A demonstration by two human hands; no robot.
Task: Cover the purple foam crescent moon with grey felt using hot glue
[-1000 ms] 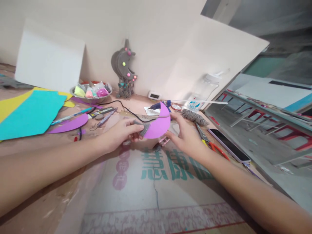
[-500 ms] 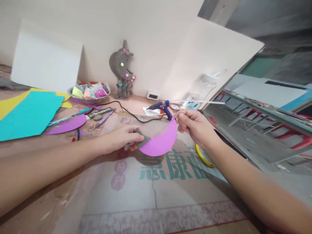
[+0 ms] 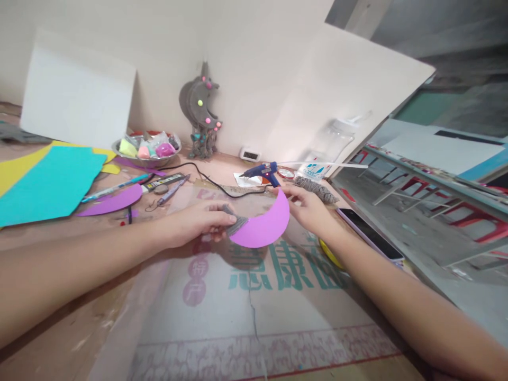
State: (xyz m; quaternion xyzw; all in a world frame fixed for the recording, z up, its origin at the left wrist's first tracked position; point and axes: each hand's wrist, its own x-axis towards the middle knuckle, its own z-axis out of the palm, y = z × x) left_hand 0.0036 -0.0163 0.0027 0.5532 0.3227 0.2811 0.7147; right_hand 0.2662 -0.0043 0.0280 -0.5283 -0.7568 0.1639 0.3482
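A purple crescent (image 3: 262, 227), cut from card or foam sheet, is held up over the work surface. Grey yarn (image 3: 237, 225) is wrapped around its left end. My left hand (image 3: 212, 219) pinches that wrapped end, thumb in front. At the opposite tip, my right hand (image 3: 304, 203) has its fingers curled in close behind the crescent; they are partly hidden, and what they grip cannot be made out. A bundle of grey yarn (image 3: 315, 189) lies just beyond my right hand. Behind the crescent rests a blue glue gun (image 3: 262, 170).
A finished-looking grey moon ornament (image 3: 200, 103) leans at the wall. Left are a bowl of coloured clay packs (image 3: 146, 151), turquoise sheets (image 3: 51, 185), a purple offcut (image 3: 113, 201) and pens (image 3: 172, 191). Right are a phone (image 3: 371, 235), yellow tape roll (image 3: 331, 254) and clear bottle (image 3: 335, 143).
My right hand has shifted slightly left and down, its fingers now behind the crescent's tip. The crescent has turned, showing its inner curve. The yarn bundle and more of the phone have come into view.
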